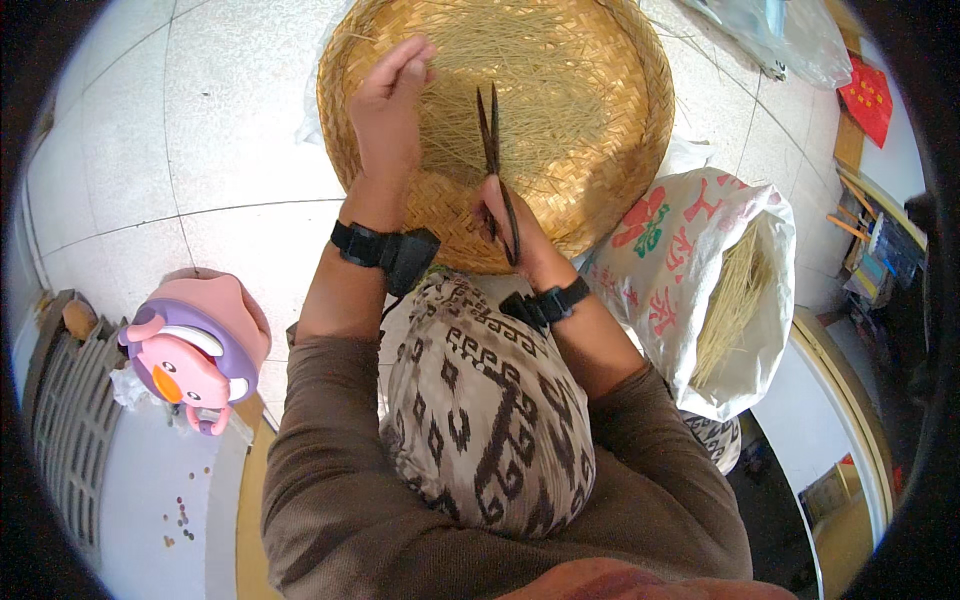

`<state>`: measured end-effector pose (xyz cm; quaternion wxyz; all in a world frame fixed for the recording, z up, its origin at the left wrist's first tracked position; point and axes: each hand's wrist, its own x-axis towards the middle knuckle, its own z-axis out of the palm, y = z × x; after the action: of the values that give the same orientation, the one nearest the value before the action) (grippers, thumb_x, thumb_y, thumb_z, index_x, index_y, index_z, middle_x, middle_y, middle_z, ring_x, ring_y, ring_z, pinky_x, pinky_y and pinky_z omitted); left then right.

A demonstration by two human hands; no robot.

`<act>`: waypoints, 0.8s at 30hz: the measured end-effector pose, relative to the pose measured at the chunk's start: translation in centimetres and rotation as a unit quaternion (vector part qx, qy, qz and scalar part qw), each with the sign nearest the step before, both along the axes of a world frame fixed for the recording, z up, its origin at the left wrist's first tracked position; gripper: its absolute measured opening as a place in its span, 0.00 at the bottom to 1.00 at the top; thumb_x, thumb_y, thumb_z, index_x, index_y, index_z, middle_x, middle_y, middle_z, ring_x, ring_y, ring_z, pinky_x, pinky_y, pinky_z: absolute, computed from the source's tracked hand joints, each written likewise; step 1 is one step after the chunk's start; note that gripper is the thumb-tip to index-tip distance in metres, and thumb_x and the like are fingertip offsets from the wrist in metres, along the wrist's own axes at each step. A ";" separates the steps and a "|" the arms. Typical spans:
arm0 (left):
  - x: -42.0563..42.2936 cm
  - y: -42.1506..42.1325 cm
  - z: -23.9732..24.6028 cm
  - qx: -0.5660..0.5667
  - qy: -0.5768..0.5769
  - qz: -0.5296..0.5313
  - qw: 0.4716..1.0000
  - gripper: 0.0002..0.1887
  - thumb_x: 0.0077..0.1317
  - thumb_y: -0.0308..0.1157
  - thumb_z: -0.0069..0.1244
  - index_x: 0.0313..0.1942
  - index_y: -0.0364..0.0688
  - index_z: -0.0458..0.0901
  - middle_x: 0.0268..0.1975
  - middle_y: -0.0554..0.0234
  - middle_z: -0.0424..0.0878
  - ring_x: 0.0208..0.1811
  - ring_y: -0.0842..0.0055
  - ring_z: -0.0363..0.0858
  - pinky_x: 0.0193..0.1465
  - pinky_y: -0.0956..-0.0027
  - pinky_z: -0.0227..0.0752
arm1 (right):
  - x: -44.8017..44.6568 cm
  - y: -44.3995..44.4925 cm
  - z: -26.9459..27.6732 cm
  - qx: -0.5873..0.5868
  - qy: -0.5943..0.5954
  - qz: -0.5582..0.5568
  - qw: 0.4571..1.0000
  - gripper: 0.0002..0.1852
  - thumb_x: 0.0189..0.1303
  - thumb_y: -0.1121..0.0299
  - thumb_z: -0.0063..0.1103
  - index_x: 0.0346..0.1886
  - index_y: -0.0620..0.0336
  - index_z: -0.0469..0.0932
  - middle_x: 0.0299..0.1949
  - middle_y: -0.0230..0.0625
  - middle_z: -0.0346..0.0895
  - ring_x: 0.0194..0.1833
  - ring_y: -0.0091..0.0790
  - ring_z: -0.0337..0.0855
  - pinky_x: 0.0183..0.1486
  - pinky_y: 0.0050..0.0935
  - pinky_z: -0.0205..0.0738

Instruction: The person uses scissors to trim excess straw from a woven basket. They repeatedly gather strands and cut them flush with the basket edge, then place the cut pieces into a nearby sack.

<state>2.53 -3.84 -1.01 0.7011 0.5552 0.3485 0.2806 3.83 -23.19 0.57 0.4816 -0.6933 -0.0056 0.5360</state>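
Note:
A round woven bamboo basket (641,112) lies before me on the floor, its bottom strewn with thin, dry, straw-like stalks (517,45). My right hand (517,225) holds dark metal scissors (490,139) by the loop handles near the basket's close edge. The blades point away from me and are slightly parted. Over the basket's left side hovers my left hand (390,112), its fingers bent together and the thumb near them. Whether anything thin is pinched there cannot be made out. Both wrists wear black straps.
To the right stands a white woven sack (675,255) with printed writing, holding a bundle of pale stalks (731,307). A pink and purple child's potty (199,337) with an animal face sits at left. A clear plastic bag (795,37) lies at upper right on the tiled floor (240,120).

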 end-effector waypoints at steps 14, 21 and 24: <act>-1.1 -3.8 -1.0 0.053 -0.009 -0.103 0.993 0.15 0.69 0.27 0.47 0.55 0.35 0.77 0.56 0.56 0.79 0.58 0.72 0.76 0.61 0.69 0.67 | 4.1 5.4 -0.4 0.000 0.118 -0.113 0.987 0.31 0.59 0.30 0.48 0.30 0.53 0.71 0.21 0.26 0.62 0.21 0.24 0.62 0.22 0.22 0.54; -0.9 -3.9 -2.1 0.054 0.005 -0.108 0.993 0.15 0.71 0.29 0.46 0.56 0.36 0.77 0.57 0.57 0.78 0.58 0.72 0.75 0.61 0.70 0.67 | 4.8 5.2 -2.0 -0.053 0.096 -0.091 0.990 0.24 0.61 0.40 0.58 0.28 0.51 0.67 0.21 0.23 0.58 0.21 0.22 0.59 0.18 0.23 0.50; -0.7 -3.7 -2.5 0.007 0.013 -0.106 0.994 0.16 0.71 0.30 0.46 0.57 0.37 0.76 0.57 0.57 0.78 0.58 0.71 0.75 0.61 0.70 0.67 | 4.9 5.0 -3.0 -0.080 0.048 -0.102 0.990 0.29 0.62 0.40 0.54 0.30 0.62 0.72 0.17 0.31 0.64 0.15 0.30 0.65 0.15 0.33 0.60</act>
<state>1.80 -7.50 -3.47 0.7185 0.5972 0.2952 0.1996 8.72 -18.21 -2.45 0.4764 -0.6999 0.1310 0.5158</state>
